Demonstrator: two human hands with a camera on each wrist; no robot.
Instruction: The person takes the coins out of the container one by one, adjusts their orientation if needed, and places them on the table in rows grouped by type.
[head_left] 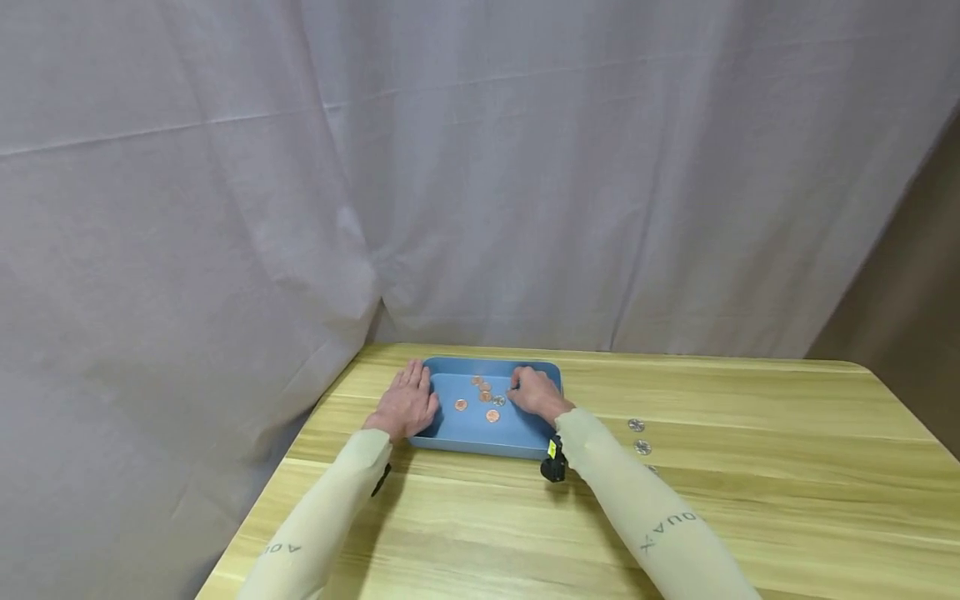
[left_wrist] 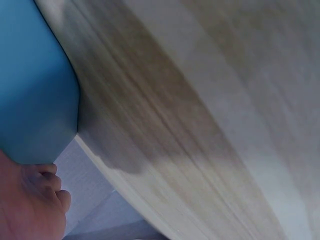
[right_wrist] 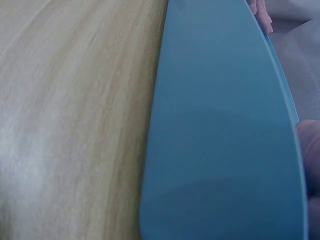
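Note:
A shallow blue tray [head_left: 468,433] lies on the wooden table [head_left: 750,433] near its back left corner. Several copper coins [head_left: 461,405] and one silver coin [head_left: 498,401] are scattered on its floor. My left hand [head_left: 408,398] lies flat with straight fingers on the tray's left rim. My right hand [head_left: 529,389] reaches into the tray's right side, fingers bent down beside the silver coin. Whether it pinches anything is hidden. The left wrist view shows a tray corner [left_wrist: 35,90], and the right wrist view shows the tray's outer wall [right_wrist: 220,130].
A few silver coins [head_left: 636,425] lie on the table to the right of the tray. A grey curtain [head_left: 480,167] hangs close behind the table. The table's left edge [head_left: 300,425] runs just left of my left hand.

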